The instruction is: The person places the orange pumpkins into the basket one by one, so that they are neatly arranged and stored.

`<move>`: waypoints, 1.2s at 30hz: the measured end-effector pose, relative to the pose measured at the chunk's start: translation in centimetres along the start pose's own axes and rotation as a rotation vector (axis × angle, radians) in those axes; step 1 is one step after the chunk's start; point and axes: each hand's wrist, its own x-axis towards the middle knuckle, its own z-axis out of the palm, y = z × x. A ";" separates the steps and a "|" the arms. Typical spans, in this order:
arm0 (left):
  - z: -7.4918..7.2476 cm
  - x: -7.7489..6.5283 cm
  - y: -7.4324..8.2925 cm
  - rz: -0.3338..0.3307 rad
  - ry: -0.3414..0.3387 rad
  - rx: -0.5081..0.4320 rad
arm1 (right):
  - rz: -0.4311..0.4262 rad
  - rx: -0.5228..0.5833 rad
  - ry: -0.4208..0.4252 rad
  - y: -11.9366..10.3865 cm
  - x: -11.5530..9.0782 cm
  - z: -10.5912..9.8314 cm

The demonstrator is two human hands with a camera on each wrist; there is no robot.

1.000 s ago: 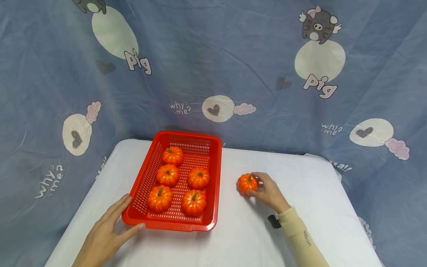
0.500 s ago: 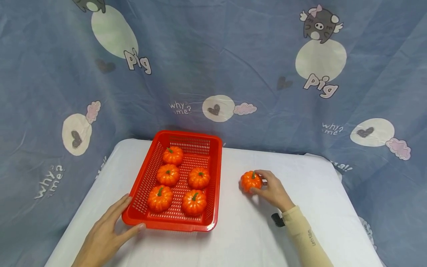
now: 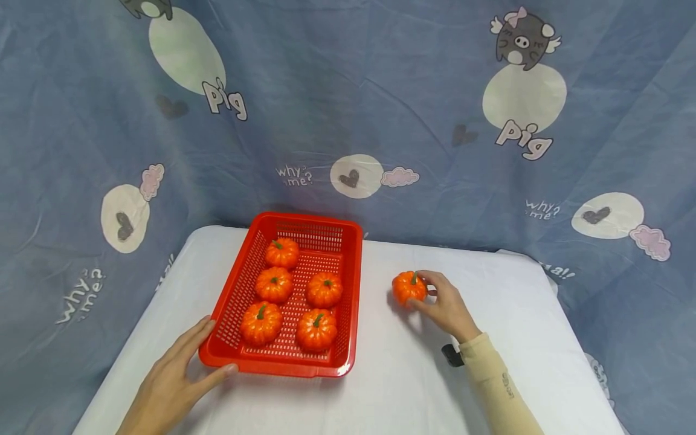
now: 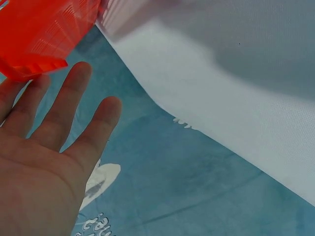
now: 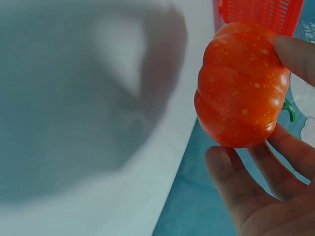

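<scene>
My right hand [image 3: 448, 308] grips a small orange pumpkin [image 3: 409, 288] with a green stem, to the right of the basket. In the right wrist view, the thumb and fingers hold the pumpkin [image 5: 241, 86] by its sides, and it is off the table. A red plastic basket [image 3: 352, 302] with slotted walls holds several similar pumpkins [image 3: 274, 285]. At the basket's near left corner is my left hand [image 3: 168, 377], fingers extended against the rim and thumb spread by the front edge. The left wrist view has these straight fingers [image 4: 66, 105] at the basket's edge.
A white cloth covers the table [image 3: 402, 374]. Behind it and at both sides hangs a blue curtain [image 3: 435, 199] printed with pigs and words. A small black object [image 3: 452, 355] is at the right wrist, by the beige sleeve [image 3: 495, 374].
The right hand, with the pumpkin, has moved slightly to the right, then slightly up in the head view. The left hand and the basket have stayed in place.
</scene>
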 end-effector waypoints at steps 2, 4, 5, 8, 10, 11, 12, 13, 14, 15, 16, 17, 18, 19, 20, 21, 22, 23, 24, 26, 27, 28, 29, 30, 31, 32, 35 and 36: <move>0.0 0.0 0.0 -0.002 0.000 0.001 | -0.010 -0.006 0.008 -0.2 0.3 -0.1; 0.0 0.0 0.0 -0.003 0.002 0.003 | -0.016 -0.008 0.012 -0.4 0.6 -0.1; 0.0 0.0 0.1 -0.002 0.004 0.003 | -0.016 -0.007 0.014 -0.5 0.7 -0.2; 0.1 0.0 0.1 0.003 0.010 0.001 | -0.020 -0.006 0.015 -0.8 1.1 -0.2; 0.1 0.0 0.1 0.005 0.011 0.001 | -0.025 -0.002 0.014 -1.0 1.4 -0.3; 0.1 0.0 0.1 0.005 0.012 0.002 | -0.027 -0.002 0.011 -1.2 1.5 -0.3; 0.2 0.0 0.1 0.004 0.013 0.003 | -0.030 -0.001 0.010 -1.3 1.7 -0.3; 0.2 0.0 0.1 0.003 0.012 0.003 | -0.034 0.001 0.009 -1.4 1.8 -0.3; 0.2 0.0 0.1 0.003 0.013 0.005 | -0.041 0.003 0.008 -1.6 1.9 -0.4; 0.2 0.0 0.1 0.004 0.015 0.006 | -0.046 0.005 0.008 -1.7 2.1 -0.4; 0.2 0.0 0.1 0.004 0.018 0.007 | -0.055 0.006 0.009 -1.9 2.2 -0.4; 0.2 0.0 0.1 0.004 0.020 0.007 | -0.065 0.005 0.010 -2.0 2.4 -0.4; 0.2 0.0 0.1 0.005 0.021 0.006 | -0.076 0.008 0.013 -2.2 2.6 -0.4; 0.2 0.0 0.1 0.006 0.022 0.005 | -0.085 0.008 0.014 -2.4 2.7 -0.4; 0.2 0.0 0.1 0.004 0.021 0.005 | -0.093 0.009 0.017 -2.6 2.9 -0.5; 0.2 0.0 0.1 0.003 0.019 0.004 | -0.096 0.006 0.020 -2.8 3.1 -0.5; 0.2 0.0 0.1 0.001 0.018 0.004 | -0.099 0.006 0.021 -3.0 3.3 -0.5; 0.2 0.0 0.1 0.000 0.017 0.003 | -0.102 0.004 0.020 -3.2 3.5 -0.5; 0.2 0.0 0.1 0.002 0.017 0.003 | -0.104 -0.001 0.018 -3.4 3.7 -0.5; 0.3 0.0 0.0 0.010 0.023 0.000 | -0.111 -0.015 0.011 -3.8 4.1 -0.5; 0.3 0.0 0.0 0.018 0.031 -0.002 | -0.117 -0.027 0.005 -4.0 4.3 -0.5; 0.3 0.0 0.0 0.023 0.037 -0.003 | -0.126 -0.034 -0.004 -4.2 4.5 -0.5; 0.3 0.0 -0.1 0.027 0.041 -0.004 | -0.138 -0.046 -0.011 -4.4 4.7 -0.5; 0.3 0.0 -0.1 0.032 0.046 -0.005 | -0.148 -0.057 -0.017 -4.6 5.0 -0.5; 0.3 -0.1 -0.1 0.037 0.052 -0.007 | -0.160 -0.066 -0.021 -4.7 5.2 -0.5; 0.3 -0.1 -0.1 0.040 0.056 -0.008 | -0.171 -0.072 -0.025 -4.9 5.4 -0.5; 0.3 -0.1 -0.1 0.046 0.065 -0.009 | -0.200 -0.086 -0.029 -5.2 6.1 -0.5; 0.3 -0.1 -0.1 0.051 0.071 -0.010 | -0.203 -0.089 -0.031 -5.3 6.3 -0.5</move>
